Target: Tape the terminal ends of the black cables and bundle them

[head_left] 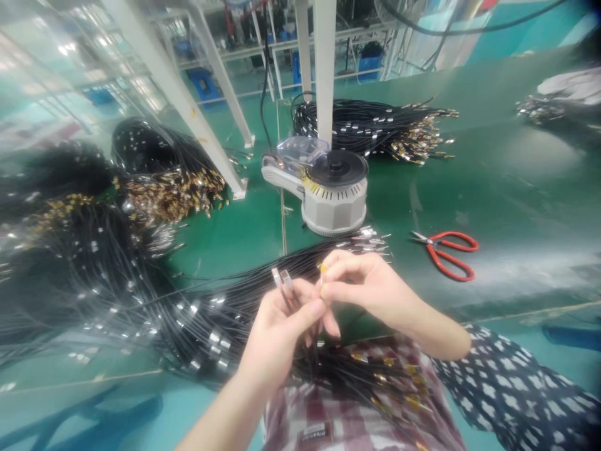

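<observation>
My left hand [282,326] is closed around a few black cables [287,295]. Two of their silver metal connectors [276,277] stick up above its fingers. Close beside it, my right hand [366,279] pinches a small yellow piece [323,268], which looks like tape, at a thin cable end by the left thumb. The fingers hide most of that end. Below the hands, a bundle of cables with yellow-wrapped ends [389,376] lies across the lap. Behind them a long bundle with bare silver ends [370,237] lies on the green table.
A round white tape dispenser [334,203] with a black disc stands ahead. Red-handled cutters [451,250] lie to the right on the green table [507,207]. Coiled cable bundles [164,181] are heaped at left, another [375,128] behind. White posts [323,69] rise from the table.
</observation>
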`<action>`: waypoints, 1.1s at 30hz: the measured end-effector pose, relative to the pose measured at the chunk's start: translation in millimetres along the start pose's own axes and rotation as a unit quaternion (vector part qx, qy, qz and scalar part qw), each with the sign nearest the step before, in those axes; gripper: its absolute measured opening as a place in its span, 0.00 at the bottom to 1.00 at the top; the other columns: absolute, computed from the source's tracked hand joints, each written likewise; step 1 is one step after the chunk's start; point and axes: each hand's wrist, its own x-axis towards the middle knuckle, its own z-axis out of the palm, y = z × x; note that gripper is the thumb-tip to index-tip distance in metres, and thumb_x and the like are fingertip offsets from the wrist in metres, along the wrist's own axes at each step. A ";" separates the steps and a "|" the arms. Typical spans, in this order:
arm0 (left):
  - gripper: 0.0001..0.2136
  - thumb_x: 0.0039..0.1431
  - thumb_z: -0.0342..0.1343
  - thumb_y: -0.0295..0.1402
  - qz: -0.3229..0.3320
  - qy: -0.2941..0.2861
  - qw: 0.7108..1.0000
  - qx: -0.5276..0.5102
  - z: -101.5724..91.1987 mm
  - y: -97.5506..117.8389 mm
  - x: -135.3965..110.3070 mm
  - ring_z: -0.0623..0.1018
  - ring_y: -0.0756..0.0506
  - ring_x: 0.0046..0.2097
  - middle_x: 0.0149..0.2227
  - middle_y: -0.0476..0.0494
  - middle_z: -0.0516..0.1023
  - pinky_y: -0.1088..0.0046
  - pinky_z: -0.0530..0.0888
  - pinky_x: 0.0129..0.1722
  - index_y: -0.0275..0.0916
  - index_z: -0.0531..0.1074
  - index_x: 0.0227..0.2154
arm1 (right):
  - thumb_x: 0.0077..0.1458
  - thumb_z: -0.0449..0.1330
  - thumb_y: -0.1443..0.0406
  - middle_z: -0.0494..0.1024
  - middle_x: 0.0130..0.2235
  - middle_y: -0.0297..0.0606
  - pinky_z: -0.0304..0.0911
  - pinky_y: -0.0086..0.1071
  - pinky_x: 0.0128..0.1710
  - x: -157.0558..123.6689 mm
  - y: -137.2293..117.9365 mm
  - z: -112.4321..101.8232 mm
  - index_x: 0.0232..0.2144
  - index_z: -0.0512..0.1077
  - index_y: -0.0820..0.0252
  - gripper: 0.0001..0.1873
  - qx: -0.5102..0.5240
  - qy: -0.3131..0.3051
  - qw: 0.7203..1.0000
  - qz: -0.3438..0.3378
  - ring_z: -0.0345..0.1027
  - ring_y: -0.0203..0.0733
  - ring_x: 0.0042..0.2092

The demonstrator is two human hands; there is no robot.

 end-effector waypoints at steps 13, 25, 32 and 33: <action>0.13 0.53 0.65 0.38 -0.012 0.018 1.000 0.017 3.8 5.4 -0.6 0.68 0.55 0.21 0.27 0.47 0.78 0.83 0.65 0.18 0.35 0.73 0.36 | 0.58 0.62 0.64 0.76 0.35 0.34 0.66 0.32 0.42 8.2 -3.6 -20.9 0.39 0.70 0.57 0.06 0.033 0.000 0.999 0.011 0.72 0.36 0.39; 0.07 0.58 0.61 0.32 0.013 0.033 0.999 0.003 4.7 2.7 -2.9 0.72 0.53 0.17 0.25 0.47 0.79 0.81 0.65 0.16 0.36 0.74 0.37 | 0.57 0.61 0.66 0.77 0.32 0.34 0.68 0.31 0.38 7.3 -14.2 -15.6 0.39 0.70 0.60 0.06 -0.030 0.001 1.000 0.008 0.73 0.36 0.35; 0.10 0.57 0.62 0.32 0.031 0.054 0.998 0.017 4.9 1.8 -5.0 0.69 0.56 0.15 0.23 0.51 0.77 0.82 0.63 0.14 0.38 0.74 0.42 | 0.55 0.61 0.69 0.75 0.28 0.30 0.68 0.31 0.35 3.9 -25.0 -19.4 0.43 0.66 0.58 0.13 -0.111 -0.051 0.992 -0.019 0.71 0.35 0.31; 0.12 0.57 0.62 0.32 0.033 0.052 0.998 0.016 4.6 1.3 -5.5 0.68 0.56 0.15 0.23 0.51 0.76 0.82 0.63 0.14 0.39 0.74 0.45 | 0.55 0.61 0.69 0.75 0.29 0.29 0.68 0.31 0.37 3.7 -26.5 -20.4 0.44 0.65 0.58 0.14 -0.123 -0.062 0.990 -0.024 0.71 0.35 0.31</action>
